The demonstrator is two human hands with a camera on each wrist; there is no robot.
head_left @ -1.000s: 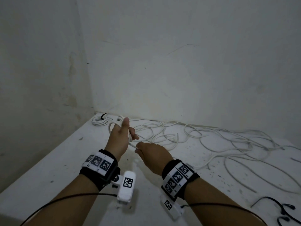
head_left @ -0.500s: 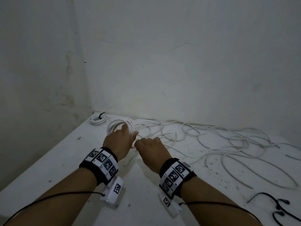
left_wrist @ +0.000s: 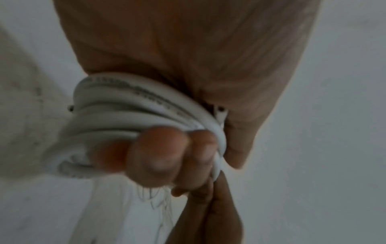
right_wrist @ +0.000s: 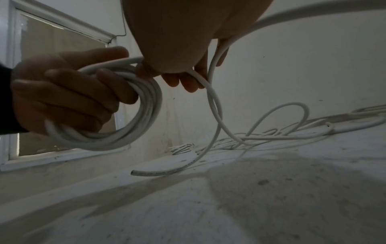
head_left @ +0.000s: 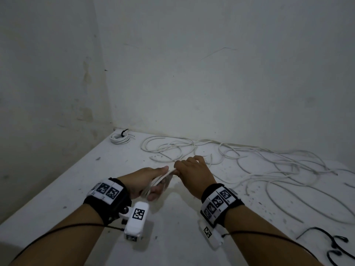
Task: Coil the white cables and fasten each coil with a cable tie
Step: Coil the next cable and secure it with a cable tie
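My left hand point(head_left: 148, 184) grips a coil of white cable point(right_wrist: 129, 125), its fingers point(left_wrist: 158, 151) curled round the bundled turns point(left_wrist: 129, 109) above the table. My right hand point(head_left: 194, 173) sits right beside it and pinches the free tail of the same cable point(right_wrist: 213, 102); the tail's cut end point(right_wrist: 135, 172) hangs just over the table. A finished coil point(head_left: 119, 138) bound with a black tie lies in the far left corner. Loose white cables point(head_left: 249, 160) sprawl along the back and right of the table.
The white, speckled table point(head_left: 57, 189) meets walls at the back and left. Black cable ties point(head_left: 334, 246) lie at the near right edge. A window frame point(right_wrist: 62, 33) shows in the right wrist view.
Both hands have drawn back toward me and lifted the coil off the table. The left hand turned so the coil hangs below its palm; the right hand moved to the tail beside it.
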